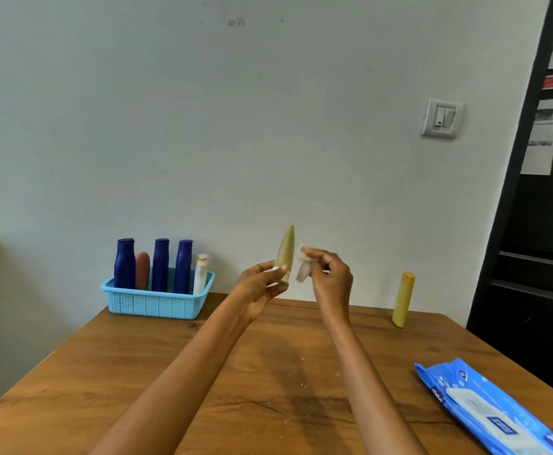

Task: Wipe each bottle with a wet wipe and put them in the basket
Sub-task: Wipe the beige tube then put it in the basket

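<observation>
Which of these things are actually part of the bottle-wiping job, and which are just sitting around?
Part of the job:
olive tube in the left hand
wet wipe in the right hand
yellow bottle
blue basket, five bottles inside
wipes pack

Just there:
wall switch
papers on the dark door

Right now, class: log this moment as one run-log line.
left hand: holds olive bottle | right hand: pinches wet wipe beside it | basket: five bottles | yellow bottle: waiting on table
</observation>
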